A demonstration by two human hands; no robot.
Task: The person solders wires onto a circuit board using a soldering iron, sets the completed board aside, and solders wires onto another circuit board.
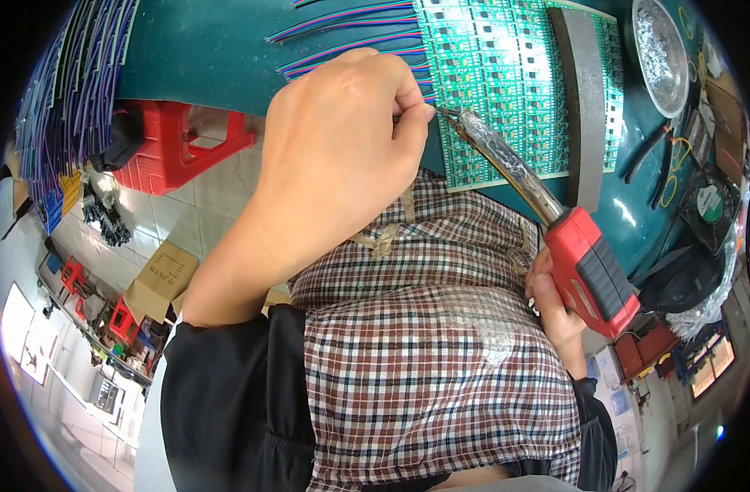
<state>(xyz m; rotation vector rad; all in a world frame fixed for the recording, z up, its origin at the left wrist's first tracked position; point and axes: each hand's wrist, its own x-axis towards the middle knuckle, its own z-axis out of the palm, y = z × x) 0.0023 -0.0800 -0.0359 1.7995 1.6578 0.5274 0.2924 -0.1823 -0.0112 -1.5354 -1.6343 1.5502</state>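
Note:
At the left edge of a green circuit board panel [490, 90], my left hand [342, 123] is closed in a pinch on a thin coloured wire [429, 95]; the hand hides most of it. My right hand [555, 307] grips a soldering iron [588, 266] by its red and black handle. Its silver barrel slants up to the left, and the tip sits at the board edge beside my left thumb. Other ribbon wires [350, 29] stretch leftward from the same edge. A dark grey bar [582, 107] lies across the panel's right part.
On the green tabletop [203, 49], a wire bundle [72, 90] hangs over the far left. A metal bowl [660, 57], pliers [647, 154] and a small fan [709, 203] are at the right. A red stool [166, 152] and a cardboard box [163, 275] stand below left.

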